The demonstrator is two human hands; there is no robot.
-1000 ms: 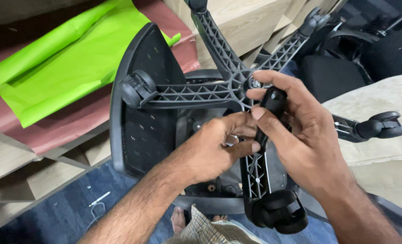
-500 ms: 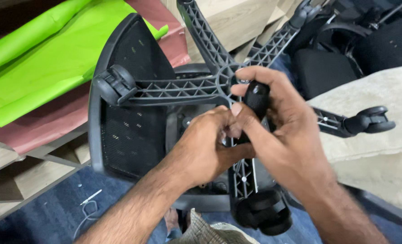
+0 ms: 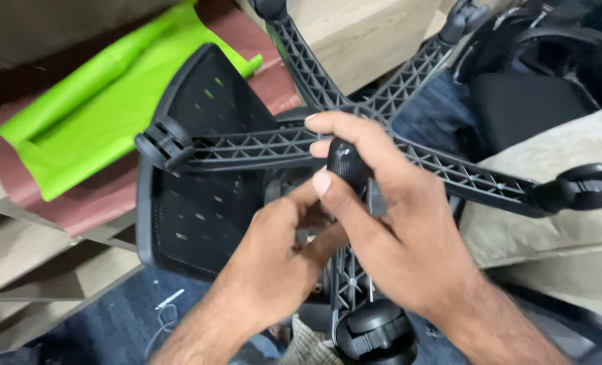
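A bright green flat plastic wrapper (image 3: 105,115), long and creased with one rolled edge, lies at the upper left. It rests on a dull red-brown flat sheet (image 3: 78,203), which may be another wrapped pack; the view is too partial to tell. Pale brown flat cardboard cartons (image 3: 355,40) stand behind, along the top edge, and more pale board panels (image 3: 23,263) lie at the lower left. No labels, signs or screens show.
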